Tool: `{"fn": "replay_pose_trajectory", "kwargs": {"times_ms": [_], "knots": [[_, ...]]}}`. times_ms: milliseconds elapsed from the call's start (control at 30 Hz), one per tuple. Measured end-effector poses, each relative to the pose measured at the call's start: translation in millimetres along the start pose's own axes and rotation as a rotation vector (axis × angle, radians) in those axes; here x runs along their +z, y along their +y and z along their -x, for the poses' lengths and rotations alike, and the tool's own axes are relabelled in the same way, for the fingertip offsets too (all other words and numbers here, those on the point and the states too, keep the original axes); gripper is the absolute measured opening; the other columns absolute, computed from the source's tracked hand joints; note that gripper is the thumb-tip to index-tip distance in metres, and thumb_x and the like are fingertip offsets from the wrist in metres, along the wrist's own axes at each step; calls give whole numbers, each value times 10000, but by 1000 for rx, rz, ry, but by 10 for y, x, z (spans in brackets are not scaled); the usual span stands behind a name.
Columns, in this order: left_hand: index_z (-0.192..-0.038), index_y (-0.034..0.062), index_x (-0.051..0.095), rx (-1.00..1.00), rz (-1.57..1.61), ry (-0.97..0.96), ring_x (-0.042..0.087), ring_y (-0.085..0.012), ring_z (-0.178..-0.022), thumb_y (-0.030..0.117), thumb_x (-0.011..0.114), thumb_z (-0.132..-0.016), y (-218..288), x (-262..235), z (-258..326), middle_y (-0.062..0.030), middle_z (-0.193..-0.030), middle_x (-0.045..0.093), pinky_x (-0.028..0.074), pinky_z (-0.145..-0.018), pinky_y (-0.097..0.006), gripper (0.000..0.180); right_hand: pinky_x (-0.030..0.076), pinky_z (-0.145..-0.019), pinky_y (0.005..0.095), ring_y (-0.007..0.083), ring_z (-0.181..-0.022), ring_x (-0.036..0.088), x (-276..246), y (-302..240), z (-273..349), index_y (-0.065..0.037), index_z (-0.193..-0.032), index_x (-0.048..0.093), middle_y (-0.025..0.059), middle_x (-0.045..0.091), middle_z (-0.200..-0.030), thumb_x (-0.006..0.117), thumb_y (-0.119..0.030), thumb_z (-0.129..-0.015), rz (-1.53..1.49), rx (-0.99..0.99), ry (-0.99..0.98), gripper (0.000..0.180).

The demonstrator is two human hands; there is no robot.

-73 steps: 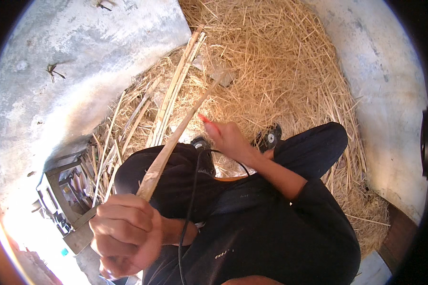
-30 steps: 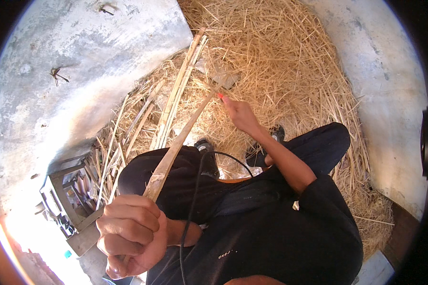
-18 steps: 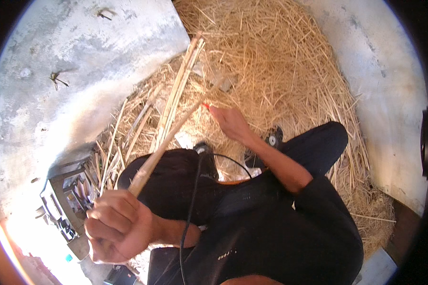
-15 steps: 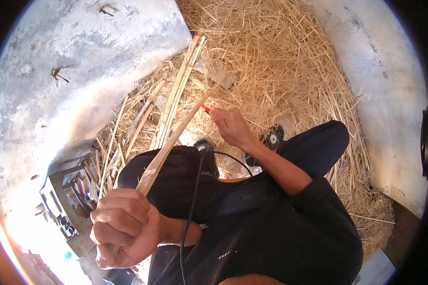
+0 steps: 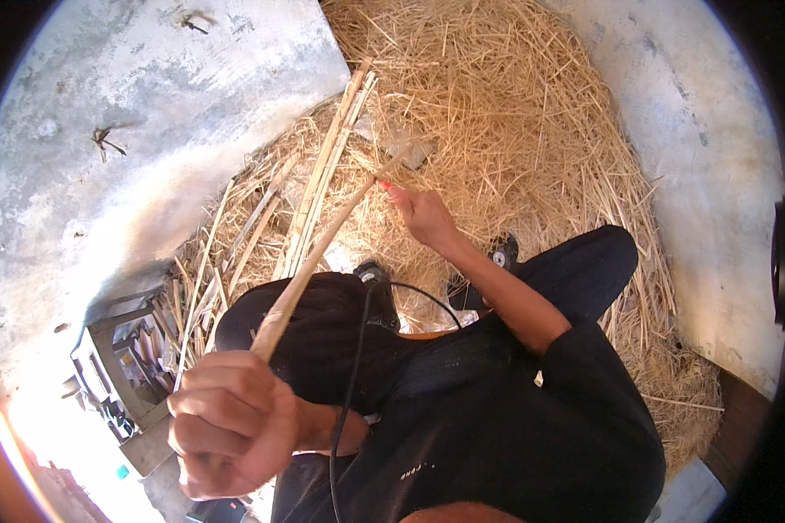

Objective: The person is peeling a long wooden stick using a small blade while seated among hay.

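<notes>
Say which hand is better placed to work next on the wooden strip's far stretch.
Probably the right hand: it holds a red object close to that stretch of the wooden strip, while the left hand is closed around the near part.

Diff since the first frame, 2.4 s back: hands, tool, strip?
The right hand has moved farther from the body, carrying the red tool farther up along the strip. Nothing picked up or let go. Unchanged: left hand gripping the strip's near end, in about the same place; loose strips lying on the straw.
</notes>
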State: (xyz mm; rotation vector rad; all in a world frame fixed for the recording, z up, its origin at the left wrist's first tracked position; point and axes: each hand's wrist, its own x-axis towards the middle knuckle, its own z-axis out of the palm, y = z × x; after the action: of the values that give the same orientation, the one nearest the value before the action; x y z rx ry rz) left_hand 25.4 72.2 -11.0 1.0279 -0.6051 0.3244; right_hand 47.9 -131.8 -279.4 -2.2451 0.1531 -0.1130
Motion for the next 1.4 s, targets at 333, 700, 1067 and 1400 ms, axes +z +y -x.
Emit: {"fn": "replay_pose_trajectory", "kwargs": {"times_ms": [333,700,1067,1400], "knots": [[-478,84,295,83,76,-9,240,-88,-247,212,377,-818,-39,31,38,-16,-334,285,216,-249,-240,373,364,-455,417,345,-439,443,-45,26,191,-14,-859,603,220,449,-528,394,-364,-941,-90,59,-1,416],[-490,84,315,14,91,-126,245,-87,-249,244,405,-835,6,8,-2,-10,-333,289,202,-258,-225,391,449,-478,427,331,-528,569,42,349,-12,-160,-1282,429,193,547,-593,363,-246,-936,290,16,-56,363],[-475,101,300,14,40,38,227,-78,-250,259,402,-830,-82,54,37,2,-330,279,177,-267,-216,402,437,-517,438,370,-508,545,120,495,21,-71,-1136,582,243,515,-575,332,-396,-950,35,110,-9,451],[-573,98,320,2,43,26,255,-90,-380,254,398,-833,-111,-1,27,-7,-452,311,207,-375,-224,313,464,-610,506,432,-642,597,276,801,-107,38,-763,653,295,570,-650,281,-557,-912,87,304,51,717]]}}
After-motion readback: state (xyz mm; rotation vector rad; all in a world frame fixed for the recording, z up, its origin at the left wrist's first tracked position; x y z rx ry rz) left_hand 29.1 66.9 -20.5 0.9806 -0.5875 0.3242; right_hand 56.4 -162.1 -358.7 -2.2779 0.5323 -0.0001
